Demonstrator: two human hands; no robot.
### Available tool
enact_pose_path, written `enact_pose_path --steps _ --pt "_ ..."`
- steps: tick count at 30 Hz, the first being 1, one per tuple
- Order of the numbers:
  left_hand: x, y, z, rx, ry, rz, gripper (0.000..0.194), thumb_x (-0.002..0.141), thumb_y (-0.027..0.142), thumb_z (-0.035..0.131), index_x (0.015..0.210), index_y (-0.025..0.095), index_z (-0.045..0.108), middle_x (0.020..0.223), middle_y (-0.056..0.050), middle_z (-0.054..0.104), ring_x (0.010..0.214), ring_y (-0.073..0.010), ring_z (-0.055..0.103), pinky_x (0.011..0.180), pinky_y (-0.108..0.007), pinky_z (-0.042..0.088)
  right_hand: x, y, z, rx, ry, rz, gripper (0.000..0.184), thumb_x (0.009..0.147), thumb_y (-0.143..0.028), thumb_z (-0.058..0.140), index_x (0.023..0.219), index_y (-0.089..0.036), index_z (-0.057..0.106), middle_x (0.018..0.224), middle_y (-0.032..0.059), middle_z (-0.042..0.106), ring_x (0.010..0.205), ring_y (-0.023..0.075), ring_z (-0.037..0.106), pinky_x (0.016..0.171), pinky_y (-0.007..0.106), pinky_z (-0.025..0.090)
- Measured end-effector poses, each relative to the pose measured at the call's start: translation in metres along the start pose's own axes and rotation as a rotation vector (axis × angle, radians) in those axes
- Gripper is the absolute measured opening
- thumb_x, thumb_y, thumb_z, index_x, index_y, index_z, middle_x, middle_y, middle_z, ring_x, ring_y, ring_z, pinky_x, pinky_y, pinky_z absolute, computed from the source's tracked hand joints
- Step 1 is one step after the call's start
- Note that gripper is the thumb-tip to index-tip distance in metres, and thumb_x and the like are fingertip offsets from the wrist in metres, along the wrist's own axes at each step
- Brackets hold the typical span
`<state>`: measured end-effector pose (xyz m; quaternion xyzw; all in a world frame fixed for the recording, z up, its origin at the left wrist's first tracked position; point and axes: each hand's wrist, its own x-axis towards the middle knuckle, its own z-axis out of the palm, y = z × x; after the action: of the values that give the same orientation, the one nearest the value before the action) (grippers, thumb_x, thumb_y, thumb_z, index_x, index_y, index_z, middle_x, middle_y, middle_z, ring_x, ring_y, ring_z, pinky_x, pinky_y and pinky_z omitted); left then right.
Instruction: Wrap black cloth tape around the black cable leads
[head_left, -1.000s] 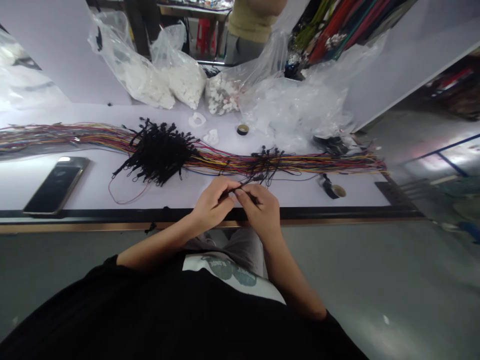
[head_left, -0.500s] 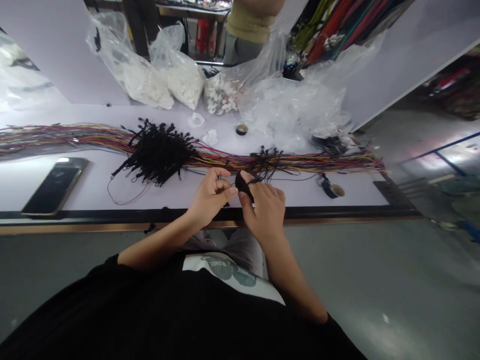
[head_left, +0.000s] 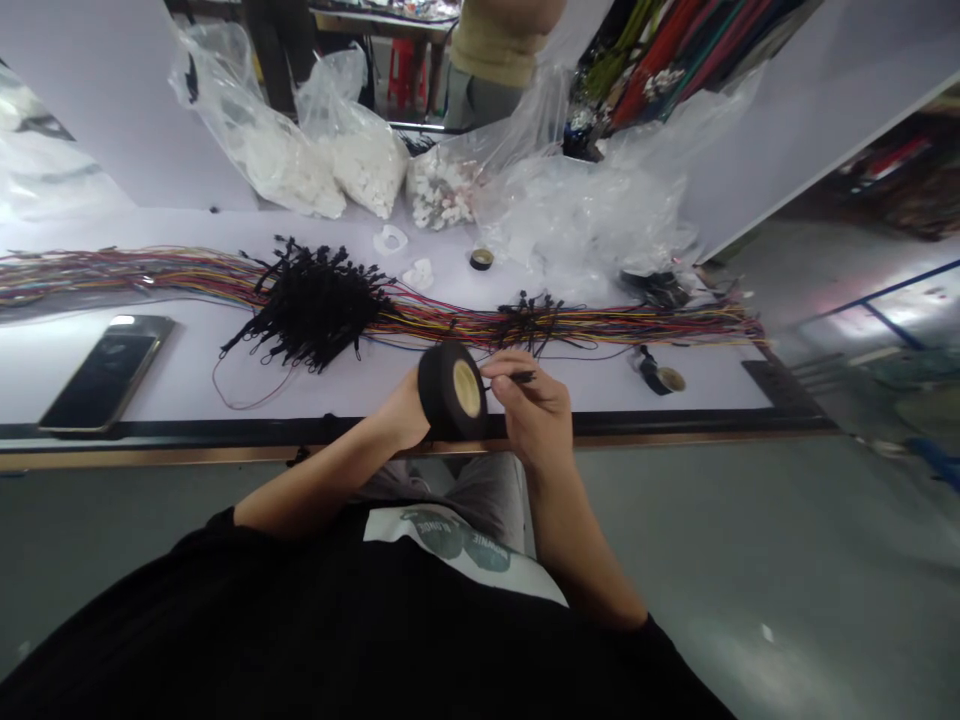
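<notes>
My left hand (head_left: 401,410) is closed around a roll of black tape (head_left: 452,391) with a yellowish core, held up on edge just over the table's front edge. My right hand (head_left: 534,408) sits right beside the roll and pinches a thin black taped wire end (head_left: 517,377) between thumb and fingers. Behind the hands a long bundle of coloured wires (head_left: 600,325) runs across the white table (head_left: 90,395). A thick black tuft of taped wire ends (head_left: 319,305) lies left of centre, a smaller tuft (head_left: 534,315) just beyond my right hand.
A phone (head_left: 105,370) lies at the left. Clear bags of white parts (head_left: 352,165) and crumpled plastic (head_left: 600,215) stand at the back. A small tape roll (head_left: 481,259) and another roll (head_left: 664,378) lie on the table. A person in a yellowish top (head_left: 499,50) stands beyond.
The tape roll has come up into my left hand, turned so its core faces the camera. My right hand shifted slightly right, still pinching the wire end.
</notes>
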<state>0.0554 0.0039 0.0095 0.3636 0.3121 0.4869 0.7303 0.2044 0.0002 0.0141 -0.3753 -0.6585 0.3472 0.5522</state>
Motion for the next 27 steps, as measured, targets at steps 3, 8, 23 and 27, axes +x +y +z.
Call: enact_pose_path --steps 3,8,23,27 --pt "-0.004 0.005 -0.004 0.238 -0.122 0.198 0.008 0.063 0.016 0.066 0.065 0.015 0.058 0.065 0.003 0.054 0.059 -0.0076 0.048 0.055 -0.021 0.036 0.003 -0.006 0.0 -0.144 0.096 0.02 0.009 0.078 -0.03 0.064 0.078 -0.026 0.072 0.079 0.0 0.065 0.078 0.0147 0.061 0.073 0.03 0.049" --pt "-0.001 0.003 -0.008 0.631 0.061 0.396 0.024 0.067 0.016 0.063 0.09 0.019 0.058 0.077 0.003 0.054 0.067 -0.0082 0.05 0.059 -0.02 0.038 0.005 -0.017 0.004 -0.393 0.096 -0.016 0.008 0.077 -0.027 0.064 0.075 -0.025 0.072 0.073 -0.0006 0.069 0.071 0.0147 0.063 0.068 0.028 0.048" --pt "-0.003 -0.004 0.004 0.195 0.273 0.26 0.039 0.063 0.02 0.07 0.094 0.02 0.046 0.07 0.006 0.055 0.053 -0.006 0.052 0.053 -0.02 0.042 0.002 -0.01 0.017 -0.403 0.258 0.192 0.017 0.078 -0.039 0.06 0.075 -0.022 0.06 0.072 0.0004 0.069 0.068 0.0175 0.065 0.067 0.032 0.048" --pt "0.003 0.009 -0.007 0.006 -0.087 -0.025 0.044 0.062 0.05 0.071 0.082 0.016 0.051 0.062 0.003 0.054 0.046 -0.0076 0.05 0.039 -0.019 0.032 0.002 -0.016 0.015 -0.315 0.142 0.168 0.015 0.077 -0.036 0.061 0.072 -0.022 0.059 0.079 0.0009 0.07 0.069 0.0159 0.065 0.068 0.031 0.049"
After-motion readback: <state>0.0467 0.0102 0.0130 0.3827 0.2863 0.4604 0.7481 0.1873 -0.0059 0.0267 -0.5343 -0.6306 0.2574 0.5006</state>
